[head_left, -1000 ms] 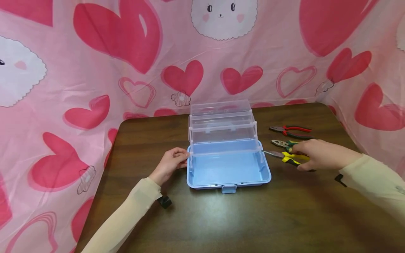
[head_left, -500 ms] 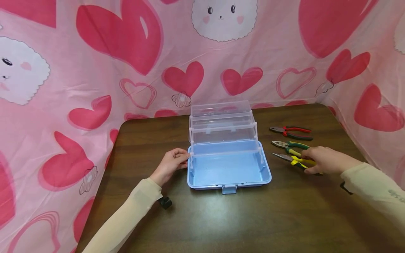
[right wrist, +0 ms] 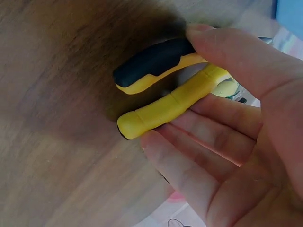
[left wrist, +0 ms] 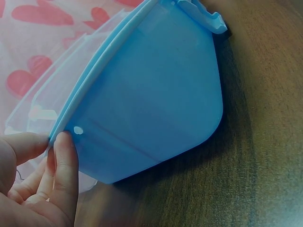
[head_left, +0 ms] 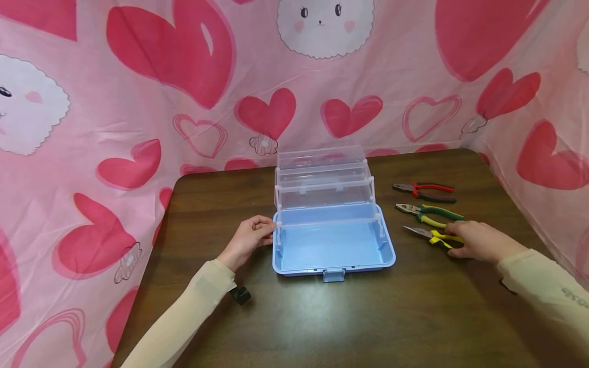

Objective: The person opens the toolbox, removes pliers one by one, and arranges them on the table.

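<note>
In the head view a light-blue toolbox stands on the table with its clear lid and tiered trays raised at the back. My left hand pinches the box's left rim between thumb and fingers; the left wrist view shows the grip on the blue wall. To the right of the box, my right hand holds needle-nose pliers, jaws pointing left. From the right wrist, the thumb lies on the black-and-yellow handle and the fingers touch the yellow handle. The palm hides part of the pliers.
Just behind the held pliers lie green-and-yellow combination pliers, with red-and-black pliers farther back. The brown table meets a pink heart-printed cloth at the back and sides.
My right hand has shifted right and slightly nearer with the needle-nose pliers, whose tips have drawn away from the toolbox's right edge. The left hand and the box stay put.
</note>
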